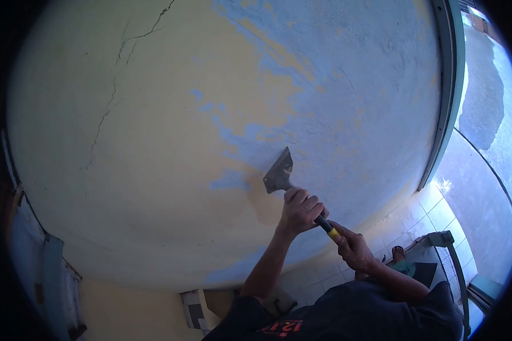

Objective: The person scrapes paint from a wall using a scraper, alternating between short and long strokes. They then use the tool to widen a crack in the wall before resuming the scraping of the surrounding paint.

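Note:
A long-handled scraper has its wide grey blade right at the wall, along the border between pale yellow paint and a bluish patch. My left hand is wrapped around the dark handle just below the blade. Farther down, near the handle's yellow band, my right hand grips the same tool. Ragged islands of yellow remain within the bluish area around and above the blade.
A dark crack runs down the wall's left part. To the right stands a greenish frame, with bright paved ground beyond. Below are white floor tiles, a foot and a metal-framed object.

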{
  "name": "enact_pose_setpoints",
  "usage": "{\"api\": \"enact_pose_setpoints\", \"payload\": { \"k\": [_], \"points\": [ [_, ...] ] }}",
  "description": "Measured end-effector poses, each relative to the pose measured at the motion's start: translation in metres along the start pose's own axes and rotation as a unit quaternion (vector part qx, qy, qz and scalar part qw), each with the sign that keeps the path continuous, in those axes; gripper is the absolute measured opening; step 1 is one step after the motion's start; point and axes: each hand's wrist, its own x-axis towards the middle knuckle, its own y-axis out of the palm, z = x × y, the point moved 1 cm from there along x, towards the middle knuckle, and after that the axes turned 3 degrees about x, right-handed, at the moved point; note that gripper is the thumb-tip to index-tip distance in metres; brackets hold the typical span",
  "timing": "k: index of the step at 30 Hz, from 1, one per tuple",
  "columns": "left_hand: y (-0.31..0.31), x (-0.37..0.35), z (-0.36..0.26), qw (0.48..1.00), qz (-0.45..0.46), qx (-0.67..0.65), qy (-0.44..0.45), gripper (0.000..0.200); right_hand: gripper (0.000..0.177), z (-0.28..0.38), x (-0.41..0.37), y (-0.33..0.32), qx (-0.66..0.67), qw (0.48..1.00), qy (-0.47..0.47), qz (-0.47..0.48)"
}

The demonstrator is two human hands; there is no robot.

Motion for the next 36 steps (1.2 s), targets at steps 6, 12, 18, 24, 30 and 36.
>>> {"api": "enact_pose_setpoints", "payload": {
  "k": [6, 12, 18, 24, 30, 36],
  "points": [
    [0.001, -0.001, -0.001, 1.0, 0.013, -0.012, -0.005, 0.027, 0.044, -0.002, -0.001, -0.002, 0.038, 0.999, 0.01, 0.015],
    [0.001, -0.001, 0.0, 1.0, 0.0, -0.011, -0.013, 0.027, 0.044, 0.006, -0.002, -0.002, 0.007, 1.0, 0.019, -0.002],
    [-0.005, 0.004, -0.004, 1.0, 0.003, 0.005, -0.003, 0.025, 0.045, 0.004, 0.0, -0.004, 0.023, 1.0, -0.011, 0.013],
    [-0.005, 0.008, 0.002, 1.0, -0.017, -0.004, -0.003, 0.026, 0.045, 0.007, 0.001, -0.001, 0.021, 1.0, -0.008, 0.005],
    [-0.009, 0.009, -0.001, 1.0, -0.015, 0.004, 0.003, 0.027, 0.045, 0.006, 0.0, -0.002, 0.027, 0.999, -0.02, 0.012],
    [-0.016, 0.015, -0.004, 1.0, -0.008, 0.016, -0.002, 0.027, 0.045, 0.014, -0.002, -0.007, 0.04, 0.998, -0.028, 0.028]
  ]
}}
